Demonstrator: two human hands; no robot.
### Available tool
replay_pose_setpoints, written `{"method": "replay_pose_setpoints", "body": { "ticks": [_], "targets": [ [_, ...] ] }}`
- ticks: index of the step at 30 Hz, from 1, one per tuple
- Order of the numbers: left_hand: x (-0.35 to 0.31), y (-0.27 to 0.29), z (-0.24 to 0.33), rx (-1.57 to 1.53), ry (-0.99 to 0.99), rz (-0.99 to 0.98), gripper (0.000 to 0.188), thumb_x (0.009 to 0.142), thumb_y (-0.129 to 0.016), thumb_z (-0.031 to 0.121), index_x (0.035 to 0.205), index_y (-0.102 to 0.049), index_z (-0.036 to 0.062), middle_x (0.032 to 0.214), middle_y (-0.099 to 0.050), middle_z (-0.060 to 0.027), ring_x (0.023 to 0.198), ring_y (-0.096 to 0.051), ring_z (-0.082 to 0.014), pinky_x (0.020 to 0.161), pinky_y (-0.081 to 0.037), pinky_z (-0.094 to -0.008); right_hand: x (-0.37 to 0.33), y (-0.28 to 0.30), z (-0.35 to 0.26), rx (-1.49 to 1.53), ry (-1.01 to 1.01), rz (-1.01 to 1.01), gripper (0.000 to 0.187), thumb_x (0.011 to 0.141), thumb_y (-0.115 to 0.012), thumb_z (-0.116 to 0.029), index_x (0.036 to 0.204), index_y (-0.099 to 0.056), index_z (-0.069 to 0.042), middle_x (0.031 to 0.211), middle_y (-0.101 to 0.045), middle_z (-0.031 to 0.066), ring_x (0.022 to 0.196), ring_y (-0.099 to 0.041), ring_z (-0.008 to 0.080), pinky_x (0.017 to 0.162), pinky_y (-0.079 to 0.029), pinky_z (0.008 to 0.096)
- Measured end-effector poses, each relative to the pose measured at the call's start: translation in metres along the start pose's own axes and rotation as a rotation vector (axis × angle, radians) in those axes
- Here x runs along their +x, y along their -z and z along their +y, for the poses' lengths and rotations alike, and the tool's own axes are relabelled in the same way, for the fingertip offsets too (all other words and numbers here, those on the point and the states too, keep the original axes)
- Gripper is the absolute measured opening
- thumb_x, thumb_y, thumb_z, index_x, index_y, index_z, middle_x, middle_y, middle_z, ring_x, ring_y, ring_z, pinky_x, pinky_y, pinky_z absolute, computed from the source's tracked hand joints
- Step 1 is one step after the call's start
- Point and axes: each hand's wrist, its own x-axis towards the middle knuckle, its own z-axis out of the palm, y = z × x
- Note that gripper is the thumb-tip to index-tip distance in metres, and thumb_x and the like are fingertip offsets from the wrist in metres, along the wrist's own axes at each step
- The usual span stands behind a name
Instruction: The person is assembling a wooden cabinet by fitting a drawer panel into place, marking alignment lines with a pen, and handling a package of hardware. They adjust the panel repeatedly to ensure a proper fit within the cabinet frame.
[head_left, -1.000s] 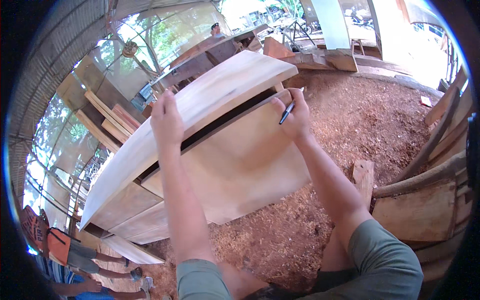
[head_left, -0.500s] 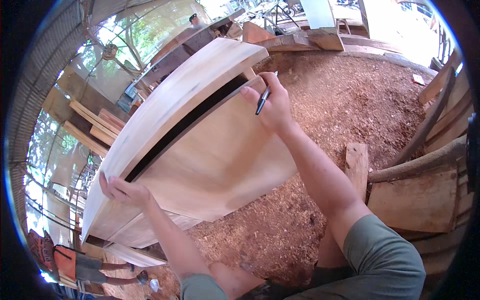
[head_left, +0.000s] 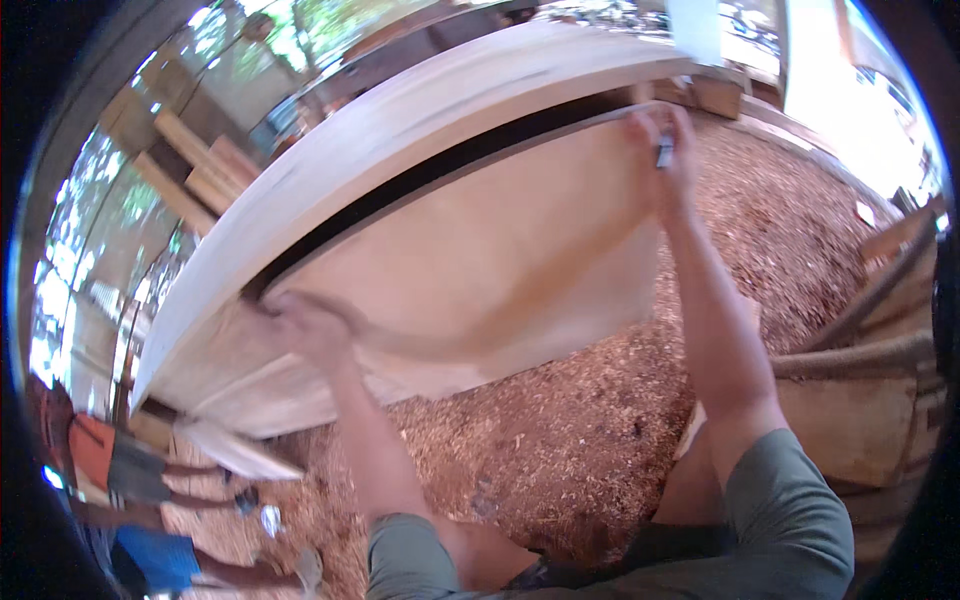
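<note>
A large pale wooden panel (head_left: pixel 480 240) stands on the front of a wooden cabinet, with a long dark gap between its upper edge and the cabinet's thick overhanging top (head_left: pixel 430 105). At the upper right corner of this panel, my right hand (head_left: pixel 672 150) is closed over the edge. A pen (head_left: pixel 664 152) is tucked between its fingers. My left hand (head_left: pixel 310 325) is at the panel's upper left corner, by the end of the gap. Motion smears its fingers, so their grip is unclear.
Wood shavings (head_left: pixel 560 430) cover the ground. Curved timber and a board (head_left: pixel 850 420) lie at the right. Planks (head_left: pixel 195 165) lean at the far left. People in an orange garment (head_left: pixel 90 445) and blue shorts (head_left: pixel 155 560) are at the lower left.
My left hand has moved from the cabinet's left edge to the panel's upper left corner. My right hand stays on the upper right corner. The view has shifted, bringing blue shorts into sight.
</note>
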Motion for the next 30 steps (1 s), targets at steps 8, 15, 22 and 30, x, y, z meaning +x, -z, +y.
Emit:
{"method": "replay_pose_setpoints", "body": {
  "ticks": [8,15,22,30],
  "targets": [
    [-0.021,0.035,-0.043,0.227,-0.218,-0.255,0.044,0.101,-0.049,0.017,0.127,-0.053,-0.0173,0.154,-0.03,-0.036,0.143,-0.03,-0.0503,0.121,-0.019,-0.0537,-0.012,-0.008,-0.029,0.03,0.129,-0.028,0.023,0.1,-0.064,-0.03,0.099,-0.062,-0.008,0.085,-0.054,-0.0031,0.08,-0.047,0.0068,0.071,-0.04,0.0251],
    [0.039,0.028,0.16,-0.579,-0.406,0.155,0.044,0.094,-0.063,0.025,0.129,-0.049,0.0015,0.147,-0.042,-0.0238,0.138,-0.038,-0.0456,0.112,-0.032,-0.0582,-0.021,-0.031,-0.036,-0.177,0.255,0.166,0.037,0.094,-0.072,-0.035,0.108,-0.061,-0.003,0.095,-0.06,0.0047,0.09,-0.056,0.0173,0.083,-0.046,0.0313],
    [0.065,-0.052,0.223,-0.21,-0.301,-0.223,0.036,0.084,-0.071,0.042,0.081,-0.077,0.0067,0.148,-0.048,-0.0163,0.137,-0.039,-0.0477,0.113,-0.016,-0.0727,-0.018,-0.017,-0.034,-0.15,0.121,0.173,0.051,0.094,-0.07,-0.042,0.116,-0.058,0.002,0.105,-0.062,0.0123,0.1,-0.058,0.0194,0.091,-0.046,0.0333],
    [0.107,-0.016,0.125,-0.099,-0.331,-0.187,0.04,0.092,-0.065,0.034,0.093,-0.074,-0.0047,0.133,-0.06,-0.0257,0.121,-0.057,-0.0452,0.106,-0.041,-0.0572,-0.018,-0.027,-0.011,-0.002,0.239,0.149,0.036,0.098,-0.067,-0.035,0.109,-0.061,-0.001,0.1,-0.062,0.008,0.089,-0.055,0.0162,0.077,-0.046,0.0325]
  ]
}}
